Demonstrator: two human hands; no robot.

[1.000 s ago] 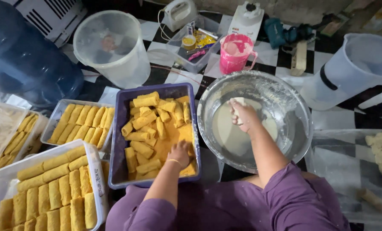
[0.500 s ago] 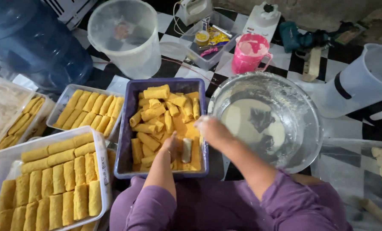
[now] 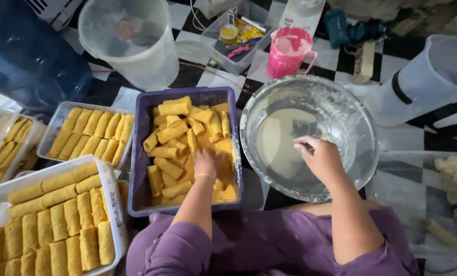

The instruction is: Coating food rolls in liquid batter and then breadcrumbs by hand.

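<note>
The left hand (image 3: 205,162) lay palm down in the purple tub (image 3: 138,153), its fingers spread loosely over the breadcrumbs (image 3: 223,168) beside the coated rolls (image 3: 173,132); whether they pinched a roll underneath could not be told. The rolls were heaped mainly in the far and left parts of the tub, with bare crumbs at the near right, where the hand rested.

The right hand (image 3: 318,156) hovered inside the metal bowl (image 3: 359,117), just right of the tub, fingers curled together and wet with pale batter (image 3: 277,138), holding nothing that could be seen. The batter pooled in the bowl's bottom, left of the hand.

To the left stood white trays (image 3: 110,179) packed with rows of breaded rolls (image 3: 59,214). Beyond the tub, a clear bucket (image 3: 128,38) stood on the chequered floor, a pink jug (image 3: 288,51) to its right.
</note>
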